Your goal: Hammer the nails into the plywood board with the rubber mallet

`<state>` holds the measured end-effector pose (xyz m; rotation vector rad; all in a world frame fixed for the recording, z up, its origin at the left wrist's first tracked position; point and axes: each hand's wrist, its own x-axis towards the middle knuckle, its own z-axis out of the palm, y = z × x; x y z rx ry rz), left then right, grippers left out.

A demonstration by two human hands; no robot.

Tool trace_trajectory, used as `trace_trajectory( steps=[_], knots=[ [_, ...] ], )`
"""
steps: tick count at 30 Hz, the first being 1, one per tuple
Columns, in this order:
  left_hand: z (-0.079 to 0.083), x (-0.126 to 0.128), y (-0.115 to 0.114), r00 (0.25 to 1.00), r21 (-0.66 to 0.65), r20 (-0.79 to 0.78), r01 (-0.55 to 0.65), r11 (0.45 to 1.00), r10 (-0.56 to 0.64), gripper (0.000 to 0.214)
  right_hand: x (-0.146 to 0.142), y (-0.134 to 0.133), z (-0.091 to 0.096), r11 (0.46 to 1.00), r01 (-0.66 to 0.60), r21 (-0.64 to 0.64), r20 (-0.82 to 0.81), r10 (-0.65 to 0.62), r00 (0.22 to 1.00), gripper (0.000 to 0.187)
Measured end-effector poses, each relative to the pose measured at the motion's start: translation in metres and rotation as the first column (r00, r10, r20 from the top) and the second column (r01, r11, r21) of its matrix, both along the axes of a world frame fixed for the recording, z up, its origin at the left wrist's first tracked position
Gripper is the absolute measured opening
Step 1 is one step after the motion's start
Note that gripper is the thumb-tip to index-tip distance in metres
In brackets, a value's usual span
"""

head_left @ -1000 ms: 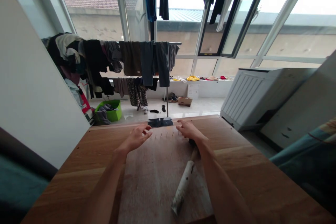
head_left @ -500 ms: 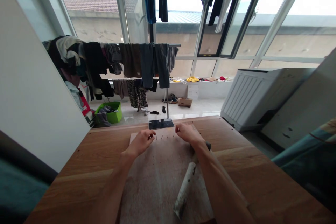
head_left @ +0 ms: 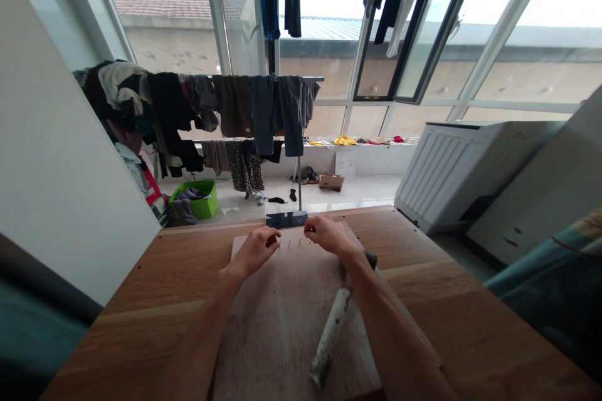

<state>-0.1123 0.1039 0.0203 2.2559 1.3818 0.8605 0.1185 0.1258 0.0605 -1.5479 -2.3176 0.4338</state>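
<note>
A pale wooden board (head_left: 291, 313) lies on the table, with a short row of thin nails (head_left: 290, 243) standing up near its far edge. My left hand (head_left: 258, 249), fingers curled together, is beside the left end of the row. Beside the right end is my right hand (head_left: 325, 234), its fingertips pinched. What either hand pinches, if anything, is too small to make out. Under my right forearm lies a hammer with a worn white handle (head_left: 332, 335); its dark head (head_left: 371, 259) shows past the arm, and part of it is hidden.
A dark, shiny phone-like slab (head_left: 286, 220) stands at the table's (head_left: 179, 288) far edge. Beyond are a drying rack with clothes (head_left: 237, 109), a green basket (head_left: 205, 203) and a cardboard box (head_left: 332, 182). A white cabinet-like appliance (head_left: 437, 175) stands at the right.
My right hand has shifted slightly left, covering the right-hand nail that showed before. My left hand stays nearly in place, and the hammer lies as before.
</note>
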Motion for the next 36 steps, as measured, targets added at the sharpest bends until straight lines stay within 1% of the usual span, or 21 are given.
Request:
trace_trajectory(
  steps=[3,6,8,12,15,19,22,24,26,28,31,34,36],
  knots=[
    [-0.001,0.004,-0.001,0.999,-0.019,-0.036,0.013,1.000,-0.013,0.016,-0.006,0.001,-0.004,0.999,-0.037,-0.004,-0.031,0.037,0.999,0.014],
    [-0.003,0.011,-0.003,0.999,-0.002,-0.053,-0.001,1.000,0.001,0.013,-0.013,0.001,-0.010,0.997,-0.073,-0.023,-0.049,0.072,0.996,0.012],
    [-0.001,0.016,-0.004,0.999,0.033,-0.029,-0.026,0.999,0.027,0.016,-0.016,0.001,-0.011,0.997,-0.080,-0.015,-0.060,0.079,0.995,0.013],
    [0.003,0.020,-0.004,0.996,0.080,0.041,-0.087,0.993,0.084,0.017,-0.019,-0.001,-0.006,0.995,-0.094,0.034,-0.083,0.096,0.992,0.015],
    [0.002,0.021,-0.003,0.997,0.059,0.025,-0.074,0.996,0.072,0.019,-0.025,-0.002,-0.007,0.992,-0.116,0.048,-0.087,0.120,0.989,0.015],
    [-0.001,0.021,-0.003,0.997,0.028,-0.029,-0.067,0.997,0.068,0.021,-0.036,-0.001,-0.018,0.990,-0.136,0.046,-0.083,0.139,0.987,0.015],
    [0.003,0.018,-0.003,0.998,0.036,-0.024,-0.054,0.998,0.055,0.021,-0.040,-0.001,-0.021,0.989,-0.141,0.037,-0.090,0.144,0.986,0.016],
    [0.008,0.014,-0.004,0.999,0.029,-0.020,-0.038,0.999,0.039,0.020,-0.039,-0.003,-0.017,0.989,-0.141,0.038,-0.111,0.144,0.983,0.019],
    [0.015,0.010,-0.005,1.000,-0.015,-0.003,-0.003,1.000,0.003,0.018,-0.035,-0.005,-0.008,0.988,-0.155,0.028,-0.141,0.157,0.977,0.021],
    [0.022,0.006,-0.007,0.998,-0.121,0.047,0.052,0.991,-0.046,0.017,-0.030,-0.009,0.002,0.981,-0.192,-0.011,-0.173,0.187,0.967,0.019],
    [0.031,0.004,-0.013,0.983,-0.297,0.147,0.149,0.943,-0.109,0.024,-0.024,-0.016,0.015,0.958,-0.263,-0.116,-0.226,0.232,0.946,0.017],
    [0.038,0.006,-0.017,0.965,-0.355,0.224,0.212,0.911,-0.137,0.027,-0.022,-0.021,0.020,0.923,-0.313,-0.225,-0.296,0.241,0.924,0.016],
    [0.043,0.007,-0.020,0.953,-0.386,0.268,0.242,0.890,-0.143,0.030,-0.022,-0.024,0.022,0.897,-0.336,-0.287,-0.347,0.230,0.909,0.011]
  ],
)
